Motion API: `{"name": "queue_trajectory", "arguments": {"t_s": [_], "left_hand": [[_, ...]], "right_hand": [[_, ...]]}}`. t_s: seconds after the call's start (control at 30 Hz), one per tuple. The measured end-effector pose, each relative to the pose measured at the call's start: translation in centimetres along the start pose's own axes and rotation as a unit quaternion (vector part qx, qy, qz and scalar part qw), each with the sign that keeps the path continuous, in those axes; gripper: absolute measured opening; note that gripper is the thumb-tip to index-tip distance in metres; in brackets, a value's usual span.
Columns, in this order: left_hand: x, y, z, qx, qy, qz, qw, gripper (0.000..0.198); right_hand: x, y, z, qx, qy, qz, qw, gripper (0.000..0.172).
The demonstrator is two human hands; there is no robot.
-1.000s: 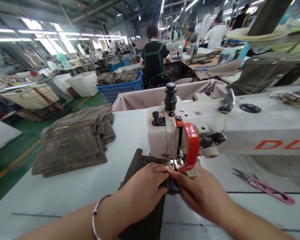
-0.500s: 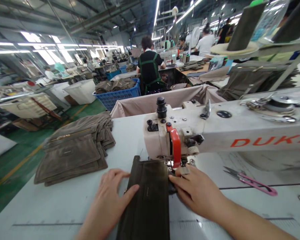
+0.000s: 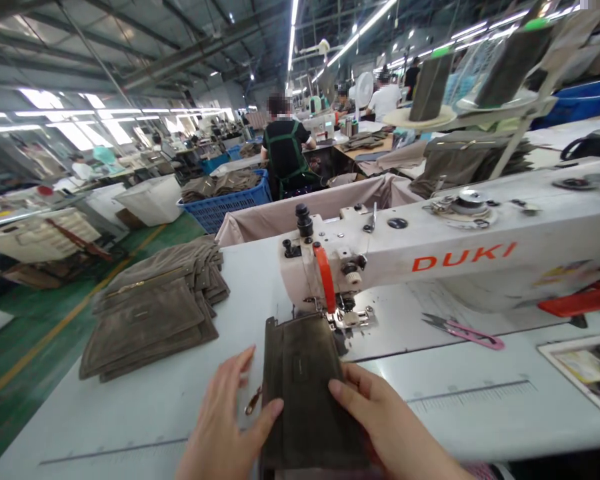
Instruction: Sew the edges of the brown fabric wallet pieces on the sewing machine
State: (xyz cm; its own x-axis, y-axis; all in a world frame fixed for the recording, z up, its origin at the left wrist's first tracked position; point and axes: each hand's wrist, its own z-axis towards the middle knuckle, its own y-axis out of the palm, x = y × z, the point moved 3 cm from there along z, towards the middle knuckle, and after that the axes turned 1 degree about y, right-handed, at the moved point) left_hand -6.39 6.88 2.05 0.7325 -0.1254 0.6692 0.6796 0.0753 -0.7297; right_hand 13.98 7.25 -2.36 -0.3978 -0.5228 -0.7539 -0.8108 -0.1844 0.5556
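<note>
A dark olive-brown fabric bag panel (image 3: 310, 400) with a small sewn-on label lies in front of the sewing machine (image 3: 325, 280), its far right corner by the presser foot (image 3: 350, 320). At its left edge a brass zipper pull (image 3: 253, 401) sticks out. My left hand (image 3: 230, 413) rests its thumb on the panel's left side, while its fingers are spread apart over the table. My right hand (image 3: 375, 407) grips the panel's right edge, thumb on top and the other fingers partly hidden at the edge.
A stack of similar fabric pieces (image 3: 150, 313) lies at the left. Pink-handled snips (image 3: 465, 332) lie right of the needle area. Behind the machine hangs a cloth-lined bin (image 3: 260, 217); beyond it are a blue crate (image 3: 230, 207) and a seated co-worker (image 3: 286, 147).
My right hand has moved from beside the presser foot down to the panel's right edge. The panel's near part has swung rightward. The camera view has turned right, showing more of the machine.
</note>
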Motion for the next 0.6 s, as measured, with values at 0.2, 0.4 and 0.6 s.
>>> {"name": "queue_trajectory", "arguments": {"t_s": [0.2, 0.4, 0.6], "left_hand": [[5.3, 3.7, -3.4, -0.067, 0.419, 0.168, 0.890, 0.019], [5.2, 5.5, -3.7, -0.091, 0.341, 0.089, 0.931, 0.023], [5.0, 4.7, -3.6, -0.113, 0.294, 0.066, 0.947, 0.023]], "right_hand": [[3.2, -2.1, -4.3, -0.059, 0.042, -0.285, 0.956, 0.024], [0.7, -2.7, -6.6, -0.002, -0.251, -0.622, 0.741, 0.015], [0.9, -1.6, -5.6, 0.002, -0.405, -0.653, 0.640, 0.017]]}}
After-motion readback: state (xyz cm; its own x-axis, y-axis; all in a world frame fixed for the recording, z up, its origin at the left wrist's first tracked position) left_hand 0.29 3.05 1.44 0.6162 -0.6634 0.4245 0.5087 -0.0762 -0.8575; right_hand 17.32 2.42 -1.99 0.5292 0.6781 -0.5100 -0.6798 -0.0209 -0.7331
